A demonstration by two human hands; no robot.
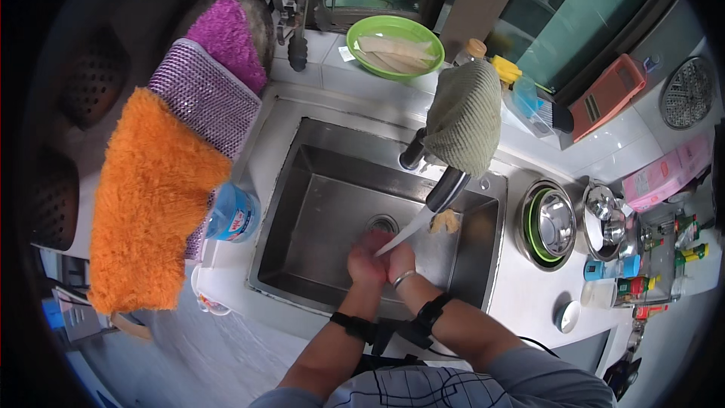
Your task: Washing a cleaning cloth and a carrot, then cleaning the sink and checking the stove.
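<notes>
My left hand (364,263) and my right hand (401,259) are close together inside a stainless-steel sink (323,204). A stream of water (405,231) runs from the black faucet (447,190) onto them. Just beyond the fingers, a blurred pinkish patch (378,238) partly covers the drain strainer (383,223); whether it is fingers or a held item is unclear. My right wrist wears a silver bracelet (404,277). Right of the stream, a crumpled tan piece (445,221) lies in the sink. A ribbed green cloth (465,116) drapes over the faucet.
Orange (158,204), purple and mesh cloths hang at left beside a blue-labelled plastic bottle (233,213). A green bowl (395,20) with pale flat pieces stands on the back ledge. Nested metal bowls (546,224), a small cup (567,316) and several bottles occupy the right counter.
</notes>
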